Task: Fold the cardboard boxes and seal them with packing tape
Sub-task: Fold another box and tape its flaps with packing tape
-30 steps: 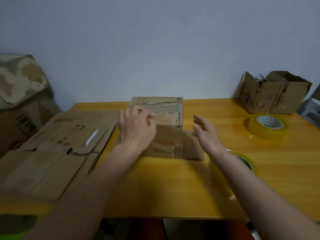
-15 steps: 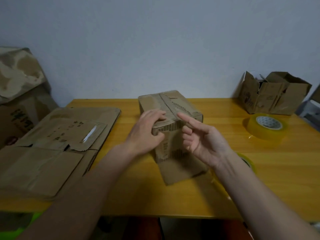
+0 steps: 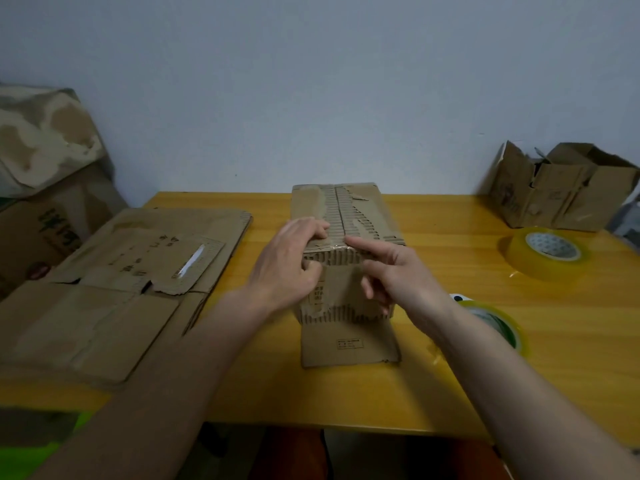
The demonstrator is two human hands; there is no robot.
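1. A small cardboard box (image 3: 346, 237) is stood on the yellow wooden table (image 3: 519, 358), near the middle of its top, with 2 closed top flaps meeting along a centre seam and much of the outer paper torn away to bare corrugation.
2. A loose flap (image 3: 349, 344) is spread flat on the table from the box's near bottom edge.
3. The left hand (image 3: 287, 261) is clasped on the near left top corner of the box: the fingers are curled over the top flap and the thumb is pressed against the near face.
4. The right hand (image 3: 391, 268) is set at the near right top edge of the box, with the index finger held straight and laid on the seam; the other fingers are loosely bent in front of the near face, and nothing is grasped by them.
5. A stack of flattened cardboard boxes (image 3: 114, 289) is laid on the table to the left of the box, apart from it.
6. A roll of clear packing tape (image 3: 491, 323) is lain flat to the right of the box, partly hidden behind the right forearm.
7. A 2nd tape roll (image 3: 545, 252) is lain further right of the box.
8. An opened, crumpled carton (image 3: 561, 188) is stood behind that 2nd roll, against the wall.
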